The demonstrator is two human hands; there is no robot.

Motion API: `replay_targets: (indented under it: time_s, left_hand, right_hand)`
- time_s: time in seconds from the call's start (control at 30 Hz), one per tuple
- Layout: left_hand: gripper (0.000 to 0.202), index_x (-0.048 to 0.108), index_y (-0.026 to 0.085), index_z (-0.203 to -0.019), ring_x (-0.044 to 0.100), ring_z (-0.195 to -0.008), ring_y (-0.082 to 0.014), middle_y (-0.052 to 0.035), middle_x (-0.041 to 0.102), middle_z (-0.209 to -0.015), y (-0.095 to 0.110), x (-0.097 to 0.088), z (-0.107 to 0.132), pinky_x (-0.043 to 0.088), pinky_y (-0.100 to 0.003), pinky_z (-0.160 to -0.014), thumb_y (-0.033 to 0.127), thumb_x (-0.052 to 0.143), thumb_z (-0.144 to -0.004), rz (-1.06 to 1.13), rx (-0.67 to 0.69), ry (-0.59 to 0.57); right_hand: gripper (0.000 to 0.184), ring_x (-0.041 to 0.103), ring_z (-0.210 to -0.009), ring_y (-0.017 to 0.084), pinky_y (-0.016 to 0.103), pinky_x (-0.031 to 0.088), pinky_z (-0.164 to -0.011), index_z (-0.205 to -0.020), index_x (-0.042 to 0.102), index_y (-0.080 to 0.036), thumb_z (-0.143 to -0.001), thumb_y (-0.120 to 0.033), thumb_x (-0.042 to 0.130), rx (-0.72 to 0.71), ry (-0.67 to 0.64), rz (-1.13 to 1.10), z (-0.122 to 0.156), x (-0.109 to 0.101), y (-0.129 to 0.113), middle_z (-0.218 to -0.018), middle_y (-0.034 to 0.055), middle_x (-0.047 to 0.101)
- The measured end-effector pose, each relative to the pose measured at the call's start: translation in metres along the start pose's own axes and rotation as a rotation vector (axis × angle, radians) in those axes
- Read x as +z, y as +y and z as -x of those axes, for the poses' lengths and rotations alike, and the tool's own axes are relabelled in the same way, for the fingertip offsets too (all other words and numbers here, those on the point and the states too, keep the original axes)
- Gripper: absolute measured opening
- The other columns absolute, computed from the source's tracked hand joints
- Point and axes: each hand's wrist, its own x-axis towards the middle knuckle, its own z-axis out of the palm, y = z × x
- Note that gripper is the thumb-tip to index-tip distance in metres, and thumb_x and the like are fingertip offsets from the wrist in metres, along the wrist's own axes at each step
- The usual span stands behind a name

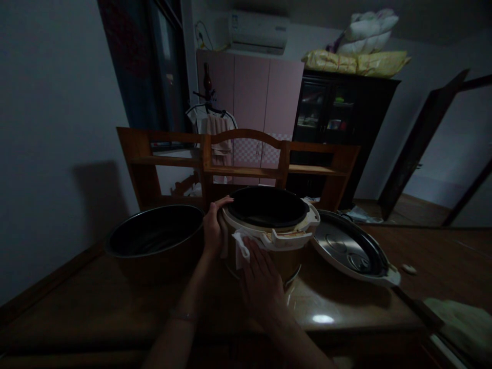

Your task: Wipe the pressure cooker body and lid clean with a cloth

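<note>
Right fingers (257,258) over white wipe (240,250) against cooker (289,259).

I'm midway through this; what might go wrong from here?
1. The upturned lid lies near the right edge of the table; a bump might tip it off.
2. The left hand rests against the cooker, close beside the dark pot; an outward elbow or wrist could knock it.
3. The right hand presses a white cloth near the jutting handle, where it may snag.
</note>
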Motion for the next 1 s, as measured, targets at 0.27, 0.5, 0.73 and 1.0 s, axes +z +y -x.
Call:
replay_targets:
  time_s: [0.27, 0.5, 0.73, 1.0]
  left_hand:
    - [0.055, 0.076, 0.022, -0.1, 0.061, -0.126, -0.0241, -0.0058, 0.074, -0.12, 0.002, 0.0, 0.0, 0.039, -0.04, -0.115, 0.047, 0.028, -0.104, -0.002, 0.005, -0.009]
    - [0.053, 0.076, 0.022, -0.101, 0.059, -0.128, -0.0236, -0.0057, 0.073, -0.119, 0.001, -0.001, 0.001, 0.038, -0.039, -0.116, 0.048, 0.029, -0.104, -0.003, 0.011, -0.036]
    - [0.053, 0.075, 0.023, -0.104, 0.058, -0.131, -0.0232, -0.0055, 0.072, -0.123, 0.007, -0.003, 0.002, 0.033, -0.039, -0.119, 0.048, 0.029, -0.104, -0.064, 0.025, -0.066]
    - [0.055, 0.076, 0.022, -0.1, 0.059, -0.129, -0.0236, -0.0061, 0.073, -0.121, 0.005, 0.0, 0.002, 0.03, -0.041, -0.121, 0.048, 0.028, -0.104, -0.042, 0.004, -0.033]
  right_hand:
    - [0.059, 0.025, -0.153, 0.023, 0.04, 0.031, -0.123, -0.152, 0.041, -0.008, -0.093, -0.013, 0.05, 0.0, -0.023, -0.007, 0.009, 0.003, 0.003, -0.165, 0.0103, 0.031]
    - [0.059, 0.029, -0.152, 0.024, 0.041, 0.034, -0.121, -0.149, 0.045, -0.007, -0.091, -0.011, 0.051, -0.005, -0.027, -0.021, 0.021, 0.005, 0.008, -0.162, 0.0122, 0.035]
    - [0.044, 0.029, -0.152, 0.022, 0.04, 0.032, -0.122, -0.137, 0.057, -0.013, -0.094, -0.014, 0.053, -0.003, -0.083, -0.11, 0.038, 0.006, 0.011, -0.164, 0.0079, 0.033]
    - [0.04, 0.035, -0.149, 0.021, 0.039, 0.037, -0.121, -0.134, 0.059, -0.013, -0.094, -0.017, 0.055, -0.126, -0.153, -0.108, 0.052, -0.001, 0.02, -0.16, 0.0095, 0.042]
